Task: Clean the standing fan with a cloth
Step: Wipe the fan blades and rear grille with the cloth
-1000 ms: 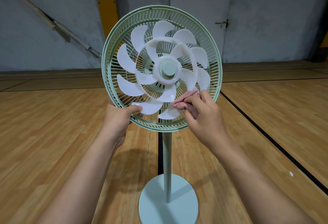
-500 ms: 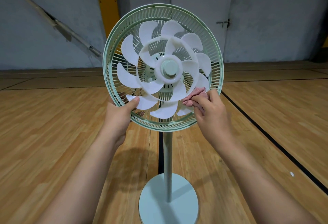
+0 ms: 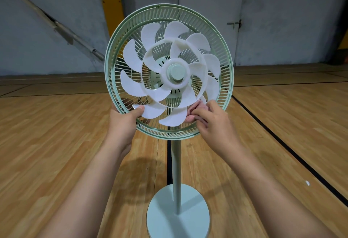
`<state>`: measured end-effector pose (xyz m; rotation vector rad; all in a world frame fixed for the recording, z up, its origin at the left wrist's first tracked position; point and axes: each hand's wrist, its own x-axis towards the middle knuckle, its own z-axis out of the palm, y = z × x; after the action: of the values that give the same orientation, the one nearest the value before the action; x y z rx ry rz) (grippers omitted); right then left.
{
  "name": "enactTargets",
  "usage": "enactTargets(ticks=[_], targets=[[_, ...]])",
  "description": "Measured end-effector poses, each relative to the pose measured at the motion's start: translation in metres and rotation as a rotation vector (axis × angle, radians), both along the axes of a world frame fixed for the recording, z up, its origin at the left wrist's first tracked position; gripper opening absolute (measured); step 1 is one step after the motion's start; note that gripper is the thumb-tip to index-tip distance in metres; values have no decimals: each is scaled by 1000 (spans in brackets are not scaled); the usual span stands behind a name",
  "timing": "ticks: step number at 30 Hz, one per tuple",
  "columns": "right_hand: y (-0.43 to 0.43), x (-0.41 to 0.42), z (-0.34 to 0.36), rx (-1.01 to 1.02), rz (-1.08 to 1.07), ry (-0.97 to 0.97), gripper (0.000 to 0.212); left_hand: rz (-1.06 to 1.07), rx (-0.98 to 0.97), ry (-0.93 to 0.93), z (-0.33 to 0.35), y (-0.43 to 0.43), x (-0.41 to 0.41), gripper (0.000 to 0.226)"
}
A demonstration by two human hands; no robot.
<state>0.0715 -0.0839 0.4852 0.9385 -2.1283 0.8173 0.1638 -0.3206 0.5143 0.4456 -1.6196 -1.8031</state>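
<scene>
On the wooden plank floor (image 3: 56, 143), our pale green standing fan with white curved plastic blades (image 3: 178, 73) stands upright on its round base (image 3: 178, 211). Our left hand (image 3: 124, 122) grips the lower left rim of its ribbed guard, thumb pressed on a blade tip. Our right hand (image 3: 214, 124) pinches the crumpled pink cloth (image 3: 200, 106) against a blade at the lower right, inside the rim.

The right hand (image 3: 216, 126) hides most of the cloth (image 3: 189, 118); fan base (image 3: 169, 219) cropped below.
</scene>
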Motion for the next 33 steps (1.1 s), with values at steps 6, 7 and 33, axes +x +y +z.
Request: enactTargets(ticks=[6,7,33], targets=[[16,-10,11,-181,-78,-3,18,1,2,-13,1,2,0,44],[16,-11,12,-204,-85,-7,16,4,0,-19,1,3,0,43],[9,-9,4,-95,-8,15,21,64,15,-22,2,6,0,40]])
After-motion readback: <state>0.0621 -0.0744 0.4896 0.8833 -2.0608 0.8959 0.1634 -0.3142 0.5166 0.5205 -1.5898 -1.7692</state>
